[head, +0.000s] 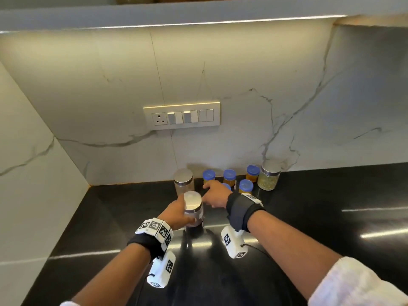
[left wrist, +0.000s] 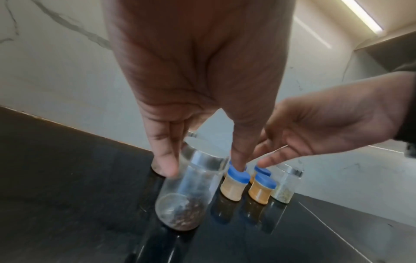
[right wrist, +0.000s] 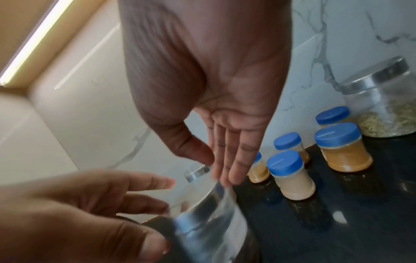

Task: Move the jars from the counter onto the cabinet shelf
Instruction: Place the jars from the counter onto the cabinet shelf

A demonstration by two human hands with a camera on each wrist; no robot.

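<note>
Presently a steel-lidded jar (head: pixel 193 212) is being gripped by the left hand (head: pixel 174 214) just above the black surface (head: pixel 331 228); the right hand (head: pixel 215 195), fingers straight, is being held over the blue-lidded jars (head: pixel 245 186).

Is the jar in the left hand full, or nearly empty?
Nearly empty. The jar held by the left hand is clear glass for most of its height, with only a shallow layer of dark bits at the bottom.

Glossy black counter (head: pixel 331 217); clear jars (head: pixel 268 175) with brushed-metal lids.
</note>
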